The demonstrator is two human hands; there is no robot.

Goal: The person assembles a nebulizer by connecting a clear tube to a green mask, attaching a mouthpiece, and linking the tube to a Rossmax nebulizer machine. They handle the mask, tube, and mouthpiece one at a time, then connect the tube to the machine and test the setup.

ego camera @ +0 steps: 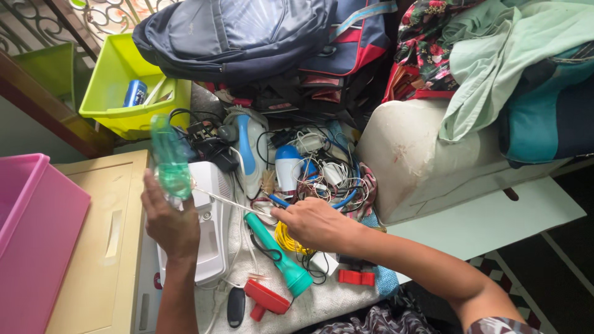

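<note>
Left hand (168, 224) raised, fingers wrapped around a translucent green bottle-shaped item (169, 161), blurred, above a white box-like device (210, 222). Right hand (315, 224) reaches into a tangle of cables (322, 170), fingers curled down by a yellow cord coil (286, 238); cannot tell what it pinches. A thin white cord (229, 201) runs between both hands. Green flashlight (278, 255) lies just beside the right hand, red plastic part (266, 298) below it. Lime bin (127, 86) and dark backpack (235, 34) behind; pink bin (34, 235) at left.
</note>
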